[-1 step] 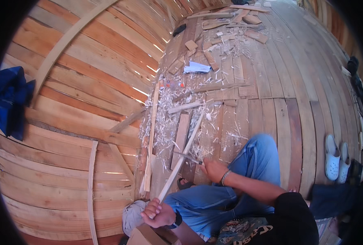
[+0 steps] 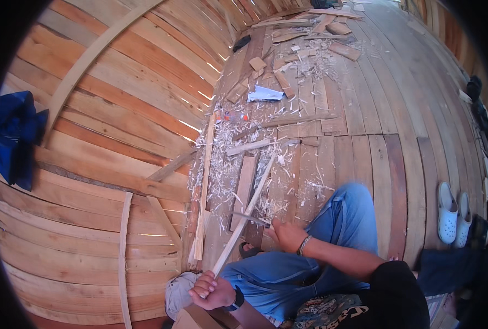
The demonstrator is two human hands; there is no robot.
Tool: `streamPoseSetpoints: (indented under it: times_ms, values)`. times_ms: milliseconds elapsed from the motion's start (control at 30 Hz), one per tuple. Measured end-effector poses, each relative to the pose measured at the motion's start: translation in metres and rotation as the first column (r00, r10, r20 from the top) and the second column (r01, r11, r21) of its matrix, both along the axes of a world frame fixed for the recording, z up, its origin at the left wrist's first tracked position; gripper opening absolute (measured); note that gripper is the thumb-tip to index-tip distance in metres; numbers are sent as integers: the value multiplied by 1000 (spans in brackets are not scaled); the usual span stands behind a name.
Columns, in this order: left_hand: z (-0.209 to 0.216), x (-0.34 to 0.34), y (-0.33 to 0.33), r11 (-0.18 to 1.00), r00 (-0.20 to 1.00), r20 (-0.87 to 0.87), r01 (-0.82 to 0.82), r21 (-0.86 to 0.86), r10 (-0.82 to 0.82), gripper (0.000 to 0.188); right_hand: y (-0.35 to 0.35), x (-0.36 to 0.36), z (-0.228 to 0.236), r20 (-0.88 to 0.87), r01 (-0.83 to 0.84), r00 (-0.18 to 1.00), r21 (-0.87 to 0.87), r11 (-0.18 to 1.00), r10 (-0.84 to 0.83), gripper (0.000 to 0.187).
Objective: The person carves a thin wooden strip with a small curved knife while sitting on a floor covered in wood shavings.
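Observation:
My left hand (image 2: pixel 208 290) is closed round the lower end of a long, pale, peeled-looking stick (image 2: pixel 230 248). The stick slants up and to the right, over the floor in front of my legs. In my closed right hand (image 2: pixel 288 234) is the dark handle of a knife (image 2: pixel 249 218). Its thin blade lies across the stick at about mid-length, pointing left. The far end of the stick reaches the shavings near a flat board (image 2: pixel 244 189) on the floor. Most of the knife handle is hidden by my fingers.
Wood shavings (image 2: pixel 222 170) and loose offcuts cover the floor by the plank wall (image 2: pixel 101 164) on my left. A blue-white crumpled piece (image 2: pixel 266 94) lies farther off. Pale clogs (image 2: pixel 447 214) stand at the right, and blue cloth (image 2: pixel 16 137) hangs at the left.
The knife blade sits slightly lower along the stick, a little closer to my left hand. Both hands keep their hold, and the whole view has shifted very slightly.

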State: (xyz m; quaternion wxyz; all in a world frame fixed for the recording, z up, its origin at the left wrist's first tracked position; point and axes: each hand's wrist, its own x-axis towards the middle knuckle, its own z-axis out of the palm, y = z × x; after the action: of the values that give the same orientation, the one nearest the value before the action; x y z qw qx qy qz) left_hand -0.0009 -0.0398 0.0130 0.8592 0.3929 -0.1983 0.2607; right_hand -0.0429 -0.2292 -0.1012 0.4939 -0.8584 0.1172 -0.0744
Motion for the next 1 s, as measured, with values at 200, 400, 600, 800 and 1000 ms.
streamPoseSetpoints:
  times_ms: [200, 400, 600, 800, 1000]
  values:
    - [-1, -12, 6, 998, 998, -34, 53, 43, -51, 42, -14, 6, -9, -97, 70, 993, -26, 997, -72, 32]
    - [2, -9, 2, 994, 996, 17, 86, 67, -87, 41, -6, -14, 10, 29, 14, 999, 45, 999, -16, 35]
    - [5, -4, 5, 999, 999, 12, 29, 34, -29, 40, -2, -17, 29, 178, -50, 984, 99, 994, 32, 35]
    - [8, -4, 6, 1000, 999, -26, 18, -11, -18, 41, -2, -14, 27, 164, -27, 986, 71, 997, 15, 38]
    - [5, -3, -1, 1000, 1000, 20, 18, 23, -19, 39, 1, -2, 6, 84, -20, 996, 7, 1000, 19, 38]
